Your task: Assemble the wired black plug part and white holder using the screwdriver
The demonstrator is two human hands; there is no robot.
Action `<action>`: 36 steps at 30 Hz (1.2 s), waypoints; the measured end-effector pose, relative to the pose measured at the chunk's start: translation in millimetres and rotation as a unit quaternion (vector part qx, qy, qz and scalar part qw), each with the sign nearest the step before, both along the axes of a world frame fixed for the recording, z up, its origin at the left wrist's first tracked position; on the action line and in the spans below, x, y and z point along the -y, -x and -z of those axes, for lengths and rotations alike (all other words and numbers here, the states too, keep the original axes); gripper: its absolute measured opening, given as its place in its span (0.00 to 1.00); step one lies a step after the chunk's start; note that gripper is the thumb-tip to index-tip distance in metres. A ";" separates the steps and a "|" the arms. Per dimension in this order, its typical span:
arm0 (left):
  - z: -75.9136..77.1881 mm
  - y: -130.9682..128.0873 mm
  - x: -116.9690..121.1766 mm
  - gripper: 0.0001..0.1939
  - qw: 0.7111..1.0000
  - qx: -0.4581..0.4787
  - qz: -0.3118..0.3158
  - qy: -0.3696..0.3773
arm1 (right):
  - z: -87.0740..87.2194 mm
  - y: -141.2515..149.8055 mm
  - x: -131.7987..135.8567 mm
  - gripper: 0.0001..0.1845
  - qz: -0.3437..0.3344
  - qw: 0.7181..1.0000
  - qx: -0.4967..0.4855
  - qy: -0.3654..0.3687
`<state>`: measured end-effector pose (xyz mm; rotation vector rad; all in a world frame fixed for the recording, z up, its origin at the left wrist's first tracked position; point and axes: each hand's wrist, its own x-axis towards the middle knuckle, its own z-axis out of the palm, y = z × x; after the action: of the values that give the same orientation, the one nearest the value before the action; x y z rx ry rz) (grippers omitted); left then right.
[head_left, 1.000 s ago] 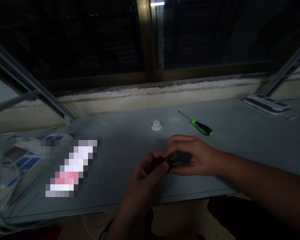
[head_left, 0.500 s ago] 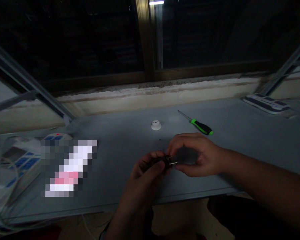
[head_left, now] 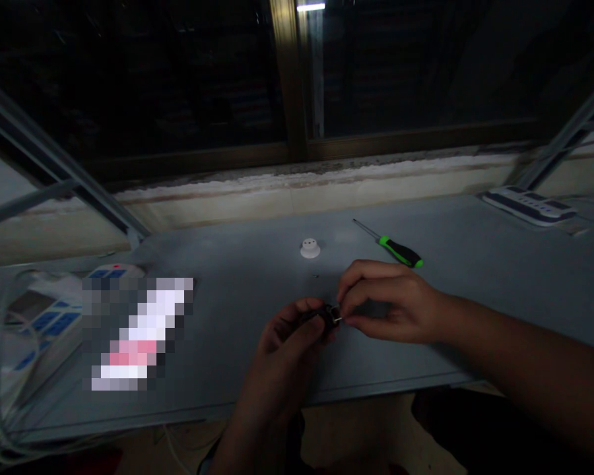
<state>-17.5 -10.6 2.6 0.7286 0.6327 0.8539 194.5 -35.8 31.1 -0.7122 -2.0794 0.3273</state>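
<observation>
My left hand is closed around a small dark part with metal prongs, held low over the table's front half. On the right, my right hand pinches a thin metal prong at the part's end between thumb and fingers. Beyond the hands stands a small white round plastic piece with holes in its top. Between that piece and my hands lies a tiny dark bit, perhaps a screw. A green and black screwdriver rests behind my right hand, its tip pointing away to the left.
Power strips with cables crowd the table's left end. Beside them lies a blurred-out flat bright object. Another power strip sits at the far right. The grey table ends at a wall below a dark window.
My right thumb and fingers have closed from an open curve onto the metal prong. My left hand keeps its hold on the dark part.
</observation>
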 end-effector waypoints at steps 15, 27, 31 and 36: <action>5.1 -2.1 2.2 0.14 0.997 -0.043 -0.039 -0.056 | -2.6 0.7 2.6 0.04 0.003 1.000 0.017 0.005; 4.7 1.9 4.0 0.13 0.995 -0.042 -0.040 -0.085 | 0.5 -2.9 -0.2 0.08 0.024 1.000 -0.011 0.017; 8.9 2.1 3.0 0.14 0.995 -0.044 -0.043 -0.080 | 0.4 -12.3 -1.8 0.08 0.067 0.998 -0.013 0.017; 6.7 0.6 2.2 0.15 0.997 -0.032 -0.044 -0.050 | -0.3 -17.7 -3.7 0.06 0.088 0.996 -0.019 0.024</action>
<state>-18.1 -12.9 -4.1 0.8255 0.6877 0.9519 212.2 -32.1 31.4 -0.9049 -1.9620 0.2905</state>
